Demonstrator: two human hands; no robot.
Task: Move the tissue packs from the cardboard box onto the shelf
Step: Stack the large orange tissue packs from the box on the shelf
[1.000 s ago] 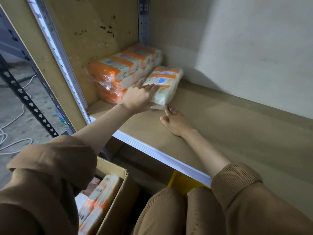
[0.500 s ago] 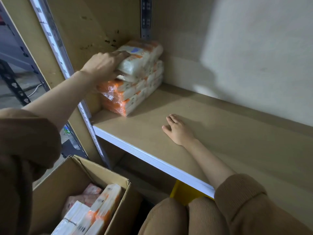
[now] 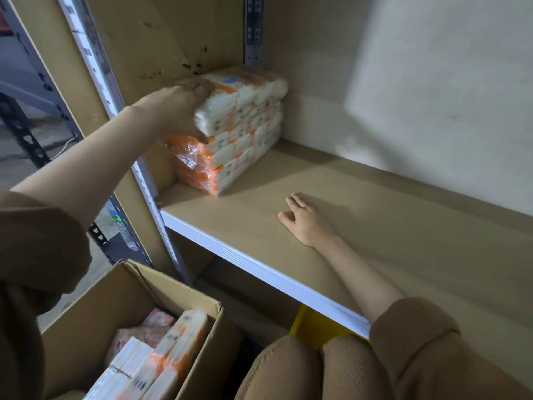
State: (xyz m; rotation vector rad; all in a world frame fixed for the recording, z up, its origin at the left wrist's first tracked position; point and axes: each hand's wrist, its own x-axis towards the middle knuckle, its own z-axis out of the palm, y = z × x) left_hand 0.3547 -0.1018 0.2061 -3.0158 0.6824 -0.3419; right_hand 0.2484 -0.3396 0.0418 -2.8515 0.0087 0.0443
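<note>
Your left hand is clasped around the top tissue pack on the stack at 11 o'clock, your right hand lies flat and empty on the shelf; release carelessly and that slippery pack could slide off.

Tissue packs stacked in shelf's back-left corner.
</note>
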